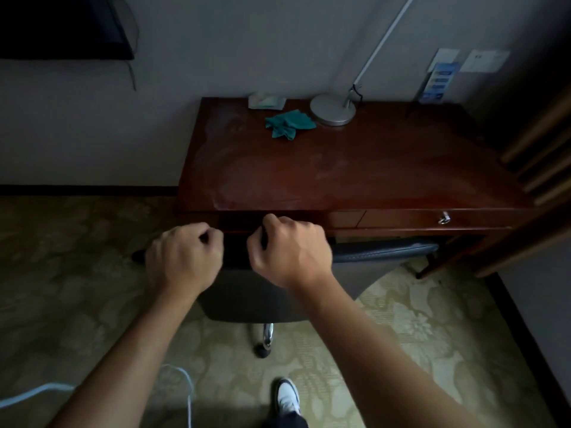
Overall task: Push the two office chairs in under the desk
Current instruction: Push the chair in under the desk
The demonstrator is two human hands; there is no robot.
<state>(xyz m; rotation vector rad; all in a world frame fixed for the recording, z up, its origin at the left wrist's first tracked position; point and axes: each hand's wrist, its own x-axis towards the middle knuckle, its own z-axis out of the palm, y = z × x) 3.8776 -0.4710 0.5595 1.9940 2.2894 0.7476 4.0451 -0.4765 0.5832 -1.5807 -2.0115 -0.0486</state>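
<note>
A dark office chair [247, 298] stands in front of the reddish wooden desk [355, 168], its backrest top right at the desk's front edge. My left hand [182, 254] and my right hand [290, 248] both curl over the top of that backrest, side by side. Its chrome leg and a castor [262, 350] show below the backrest. To the right, a second dark chair back [386, 251] sits tucked under the desk's front edge, partly hidden behind my right hand.
On the desk lie a teal cloth [289, 123], a round lamp base [332, 112] and a tissue packet [266, 101]. A drawer key [444, 217] sticks out at the front. A white cable [179, 384] crosses the patterned carpet, near my shoe [287, 396]. Wooden slats [543, 156] stand at right.
</note>
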